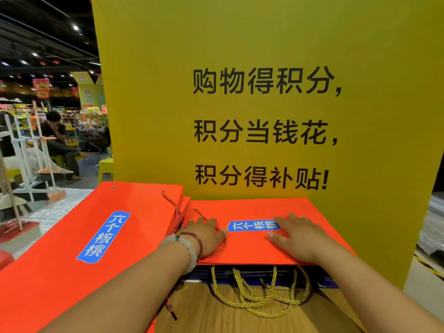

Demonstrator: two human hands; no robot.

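Red bag (249, 248), label (253, 225) 六个核桃; left grip (204, 234), right grip (298, 239) flat, seemingly pressing it.

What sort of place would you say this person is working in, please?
Most likely a supermarket: stocked shelves and red hanging signs behind, a yellow loyalty-points board, and stacked red gift bags.

Bright, even indoor light falls on the tall yellow printed sign board (264, 56) and the flat orange paper bags (252, 248), without glare. Small ceiling spotlights (75, 27) dot the dim upper left. Wide-angle distortion bends the board's edges, the right margin blurs, and soft shadow darkens the wooden desk top (204, 311) under the bags' near edge.
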